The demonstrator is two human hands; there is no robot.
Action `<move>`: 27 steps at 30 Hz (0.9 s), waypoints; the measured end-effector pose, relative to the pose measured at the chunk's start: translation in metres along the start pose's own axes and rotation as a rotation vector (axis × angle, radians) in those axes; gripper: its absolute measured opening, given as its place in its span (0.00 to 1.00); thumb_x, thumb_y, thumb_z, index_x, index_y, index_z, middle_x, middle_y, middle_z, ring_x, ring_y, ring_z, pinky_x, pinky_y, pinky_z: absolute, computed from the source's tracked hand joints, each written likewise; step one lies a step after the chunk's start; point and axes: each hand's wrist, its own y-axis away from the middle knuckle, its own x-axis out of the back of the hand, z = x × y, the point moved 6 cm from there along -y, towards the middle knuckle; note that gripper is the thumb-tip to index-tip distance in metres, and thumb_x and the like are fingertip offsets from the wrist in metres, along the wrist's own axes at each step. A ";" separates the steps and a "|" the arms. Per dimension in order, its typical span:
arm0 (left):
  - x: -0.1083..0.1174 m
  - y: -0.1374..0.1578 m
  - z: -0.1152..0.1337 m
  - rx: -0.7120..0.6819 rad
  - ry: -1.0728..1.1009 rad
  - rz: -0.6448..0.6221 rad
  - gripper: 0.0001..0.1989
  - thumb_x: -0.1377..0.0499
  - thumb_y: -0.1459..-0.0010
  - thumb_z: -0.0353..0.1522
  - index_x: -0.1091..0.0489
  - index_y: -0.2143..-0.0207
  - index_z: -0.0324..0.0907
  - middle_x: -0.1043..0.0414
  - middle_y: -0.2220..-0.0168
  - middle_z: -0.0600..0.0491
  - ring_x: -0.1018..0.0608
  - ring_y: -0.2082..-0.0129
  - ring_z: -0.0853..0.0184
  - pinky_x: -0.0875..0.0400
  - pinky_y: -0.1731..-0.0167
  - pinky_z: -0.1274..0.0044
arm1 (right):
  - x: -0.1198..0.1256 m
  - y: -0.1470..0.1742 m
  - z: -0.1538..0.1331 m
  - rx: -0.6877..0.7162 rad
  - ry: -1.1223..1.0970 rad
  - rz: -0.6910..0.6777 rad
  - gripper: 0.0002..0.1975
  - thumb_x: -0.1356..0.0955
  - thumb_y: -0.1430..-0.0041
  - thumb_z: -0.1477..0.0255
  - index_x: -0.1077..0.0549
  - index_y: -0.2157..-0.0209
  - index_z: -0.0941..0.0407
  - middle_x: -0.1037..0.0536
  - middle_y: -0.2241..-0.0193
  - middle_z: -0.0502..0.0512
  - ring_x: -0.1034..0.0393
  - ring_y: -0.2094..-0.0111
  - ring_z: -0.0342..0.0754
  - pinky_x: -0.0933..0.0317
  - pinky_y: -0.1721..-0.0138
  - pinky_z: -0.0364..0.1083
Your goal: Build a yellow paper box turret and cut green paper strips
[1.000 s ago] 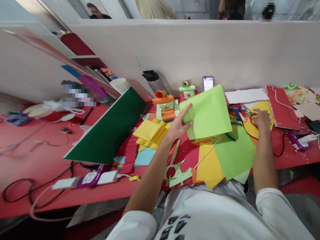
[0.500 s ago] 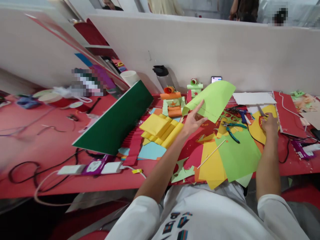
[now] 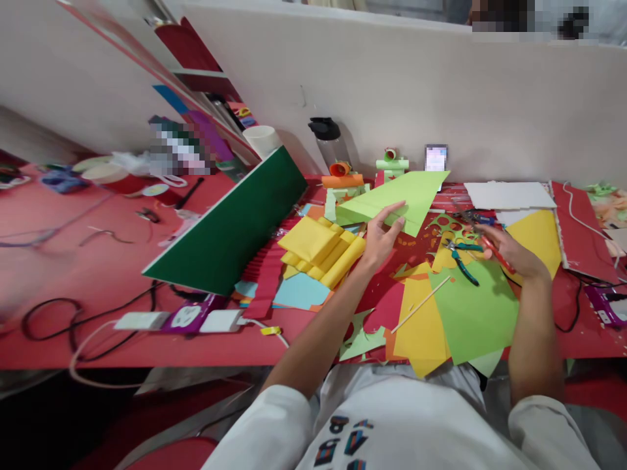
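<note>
My left hand (image 3: 379,236) holds a light green sheet of paper (image 3: 392,199) by its near edge, tilted almost flat above the red table (image 3: 98,274). My right hand (image 3: 509,251) grips red-handled scissors (image 3: 494,251) over a yellow sheet (image 3: 536,238). Between the hands lie teal-handled pliers (image 3: 460,258) and a thin wooden stick (image 3: 421,303). Yellow (image 3: 421,326) and green (image 3: 475,310) sheets lie in front of me.
A dark green board (image 3: 230,228) leans at the left. Folded yellow paper (image 3: 321,251) lies beside it. Paper models (image 3: 343,186), a phone (image 3: 435,158), a bottle (image 3: 328,140) and a white cup (image 3: 262,140) stand by the back wall. Cables and a power strip (image 3: 147,320) sit near the front edge.
The green sheet has tipped from upright to nearly flat and moved back. My right hand has lifted off the yellow sheet with the scissors and come toward the middle.
</note>
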 end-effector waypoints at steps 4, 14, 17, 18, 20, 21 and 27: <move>0.001 0.003 -0.002 0.035 0.011 -0.003 0.28 0.33 0.40 0.51 0.23 0.43 0.46 0.20 0.50 0.48 0.21 0.63 0.62 0.26 0.64 0.71 | -0.030 0.001 -0.016 0.017 -0.066 -0.293 0.30 0.29 0.41 0.52 0.25 0.43 0.54 0.19 0.57 0.59 0.23 0.58 0.57 0.27 0.56 0.51; -0.008 0.010 0.000 -0.011 -0.002 -0.135 0.35 0.30 0.42 0.48 0.30 0.35 0.49 0.33 0.32 0.46 0.20 0.49 0.53 0.24 0.54 0.68 | -0.069 -0.005 -0.015 -0.113 -0.243 -0.401 0.18 0.31 0.36 0.55 0.24 0.53 0.52 0.28 0.72 0.48 0.35 0.79 0.44 0.35 0.76 0.45; -0.010 0.012 -0.001 0.035 -0.003 -0.163 0.37 0.29 0.43 0.46 0.32 0.34 0.49 0.33 0.32 0.46 0.19 0.53 0.55 0.23 0.55 0.68 | -0.072 -0.007 -0.021 -0.126 -0.224 -0.380 0.23 0.33 0.35 0.54 0.25 0.45 0.52 0.29 0.73 0.47 0.36 0.80 0.43 0.37 0.77 0.44; -0.010 0.013 -0.001 0.050 0.003 -0.171 0.37 0.28 0.44 0.46 0.32 0.34 0.49 0.31 0.33 0.46 0.19 0.53 0.55 0.23 0.55 0.68 | -0.072 -0.007 -0.022 -0.129 -0.220 -0.377 0.23 0.33 0.34 0.54 0.25 0.45 0.53 0.29 0.73 0.47 0.36 0.80 0.43 0.38 0.78 0.43; -0.011 0.014 0.000 0.083 0.024 -0.183 0.38 0.27 0.45 0.44 0.31 0.34 0.50 0.29 0.35 0.46 0.19 0.56 0.57 0.23 0.56 0.69 | -0.074 -0.007 -0.022 -0.128 -0.219 -0.377 0.24 0.33 0.35 0.55 0.24 0.44 0.53 0.28 0.73 0.47 0.36 0.80 0.42 0.39 0.78 0.42; -0.012 0.015 0.001 0.101 0.038 -0.185 0.39 0.26 0.46 0.43 0.31 0.34 0.51 0.29 0.35 0.46 0.19 0.58 0.58 0.23 0.58 0.69 | -0.075 -0.007 -0.022 -0.124 -0.219 -0.384 0.24 0.33 0.35 0.55 0.24 0.44 0.53 0.28 0.73 0.47 0.36 0.81 0.42 0.40 0.78 0.42; -0.011 0.015 0.004 0.074 0.055 -0.201 0.37 0.27 0.45 0.46 0.31 0.34 0.49 0.32 0.33 0.45 0.19 0.59 0.59 0.24 0.58 0.70 | -0.079 -0.009 -0.019 -0.107 -0.217 -0.388 0.24 0.33 0.35 0.57 0.25 0.42 0.52 0.27 0.74 0.46 0.38 0.82 0.41 0.41 0.78 0.42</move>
